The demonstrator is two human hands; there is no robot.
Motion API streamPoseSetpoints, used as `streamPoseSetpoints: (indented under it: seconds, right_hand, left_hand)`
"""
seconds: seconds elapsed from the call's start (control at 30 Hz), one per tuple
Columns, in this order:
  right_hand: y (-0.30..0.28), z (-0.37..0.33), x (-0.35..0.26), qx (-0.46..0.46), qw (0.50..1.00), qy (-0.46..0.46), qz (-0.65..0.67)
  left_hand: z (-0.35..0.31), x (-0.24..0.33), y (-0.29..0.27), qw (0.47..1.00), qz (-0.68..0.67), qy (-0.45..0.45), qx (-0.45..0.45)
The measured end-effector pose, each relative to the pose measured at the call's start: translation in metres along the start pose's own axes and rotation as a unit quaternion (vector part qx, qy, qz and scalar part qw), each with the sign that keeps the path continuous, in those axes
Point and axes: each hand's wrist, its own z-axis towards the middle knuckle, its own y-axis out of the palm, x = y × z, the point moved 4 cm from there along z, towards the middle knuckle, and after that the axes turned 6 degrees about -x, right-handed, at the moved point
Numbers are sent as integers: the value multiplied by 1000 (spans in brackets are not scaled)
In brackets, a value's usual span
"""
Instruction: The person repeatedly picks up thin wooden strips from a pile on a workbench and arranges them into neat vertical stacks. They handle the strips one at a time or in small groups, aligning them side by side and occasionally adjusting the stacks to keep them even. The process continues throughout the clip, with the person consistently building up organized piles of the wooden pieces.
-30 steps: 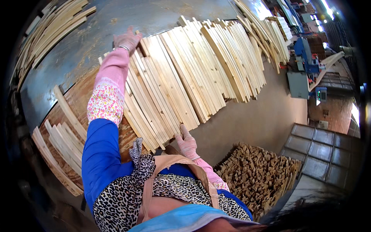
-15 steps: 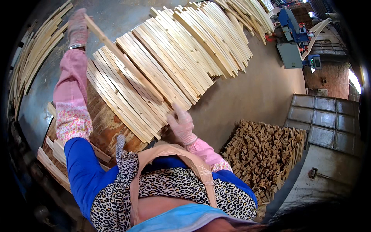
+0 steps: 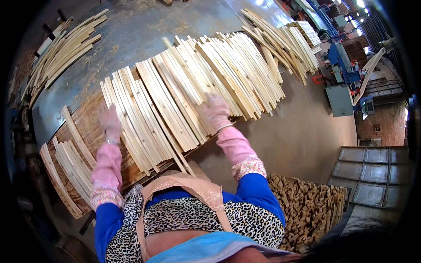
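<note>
Pale wooden strips (image 3: 144,125) lie side by side in a long row across the table. My left hand (image 3: 109,122), in a light glove and pink sleeve, is beside the row's left edge, smeared by motion. Its fingers look stretched out, with no strip seen in them. My right hand (image 3: 215,113), gloved too, is over the near part of the row, right of its middle. Its fingertips are blurred against the strips, so whether they grip one cannot be made out. A strip's far end (image 3: 167,43) is blurred beyond the row's back edge.
More strips (image 3: 72,164) lie at the near left of the brown board (image 3: 90,111). Other strips (image 3: 66,57) lie at the far left. A block of stacked cut wood (image 3: 307,208) stands at lower right, near a grey panelled frame (image 3: 364,164). A blue machine (image 3: 340,57) stands at far right.
My left hand has come back from the far left, where it held a strip's far end, and no longer shows that strip. My right hand has moved farther over the row. The view has shifted.
</note>
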Motion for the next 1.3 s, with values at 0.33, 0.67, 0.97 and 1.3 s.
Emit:
streamPoseSetpoints:
  seconds: [0.33,0.67,0.97,1.3]
  right_hand:
    - [-1,48,140,88,986,42,-136]
    - [3,49,119,61,980,70,-173]
    - [16,-39,112,86,996,-27,1]
    - [156,-198,78,-190,861,117,457]
  left_hand:
    - [-187,-89,30,981,145,-117,-48]
    - [-183,-92,18,990,73,-97,-69]
    - [-191,-81,15,982,120,-93,-111]
    - [-194,-96,26,980,110,-140,-85]
